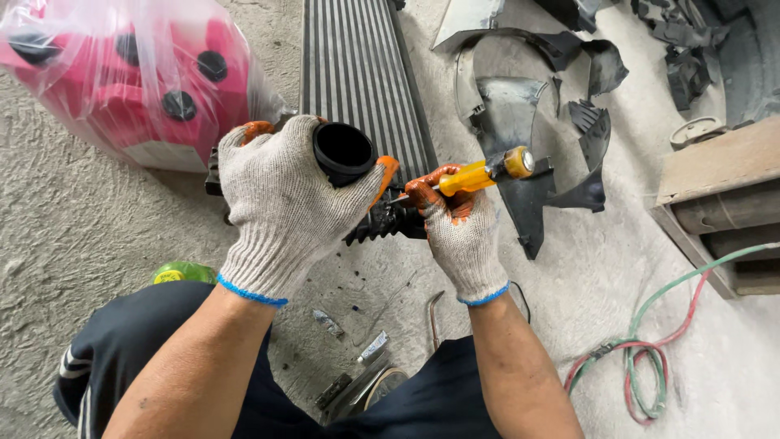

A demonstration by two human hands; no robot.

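Head view: the left hand (280, 199), in a knitted glove with orange fingertips, wraps around a black rubber hose (344, 152) near its round open mouth, the grip closed on it. The glove hides most of the hose, and only its ribbed part (382, 221) shows below, between the two hands. The right hand (459, 223), gloved the same way, is closed on a yellow-handled screwdriver (478, 175). Its shaft points left toward the hose, but the tip is lost behind the left thumb, so what it touches cannot be told.

All this is held above a rough concrete floor (73, 236). Behind the hands lies a long ribbed metal panel (357, 73), cut off at the top edge. At upper left sit pink containers in a clear plastic bag (138, 77), partly out of frame. Black plastic car parts (532, 122) lie to the right, with coiled green and red hoses (642, 374) at lower right. Small metal bits by the knees are hard to make out.
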